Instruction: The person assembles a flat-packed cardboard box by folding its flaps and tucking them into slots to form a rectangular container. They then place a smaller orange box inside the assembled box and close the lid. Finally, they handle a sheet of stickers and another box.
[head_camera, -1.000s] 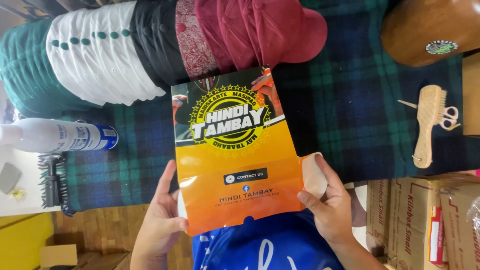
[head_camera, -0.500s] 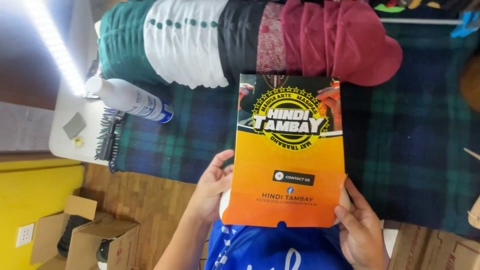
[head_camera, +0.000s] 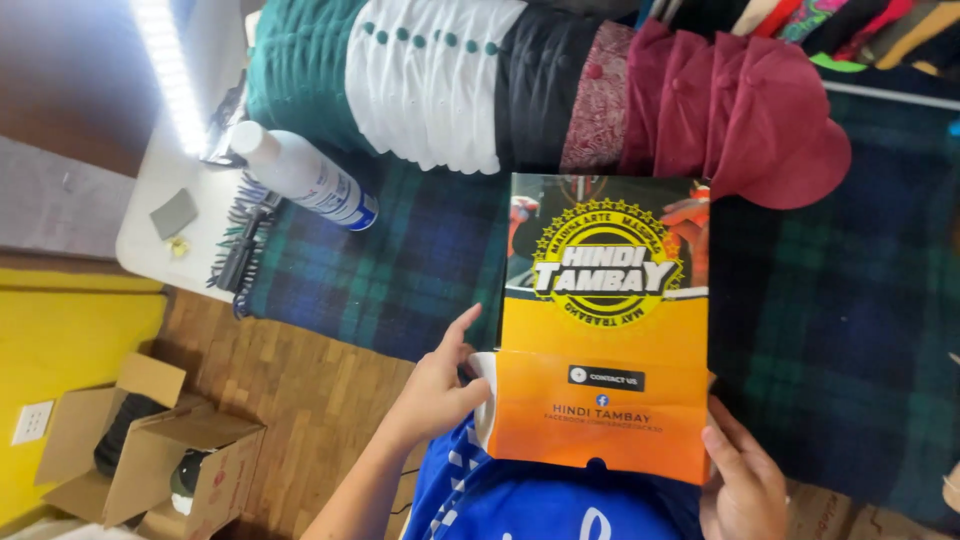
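I hold a flat orange, black and yellow printed paper bag (head_camera: 603, 330) upright over a dark plaid cloth (head_camera: 420, 260). My left hand (head_camera: 440, 385) grips its lower left edge, thumb on the front, next to a white folded part. My right hand (head_camera: 742, 480) holds the bag's lower right corner from behind, fingers partly hidden. A blue garment with white print (head_camera: 530, 500) lies just under the bag, near my body.
A row of stacked caps in green, white, black and maroon (head_camera: 560, 90) lies along the far side. A white spray bottle (head_camera: 305, 178) and a black comb (head_camera: 240, 255) are at left. An open cardboard box (head_camera: 150, 450) stands on the wooden floor.
The view has swung left, so the bag now sits further right in the frame. My left hand has shifted up onto the bag's left edge. The bag's bottom flap now shows folded.
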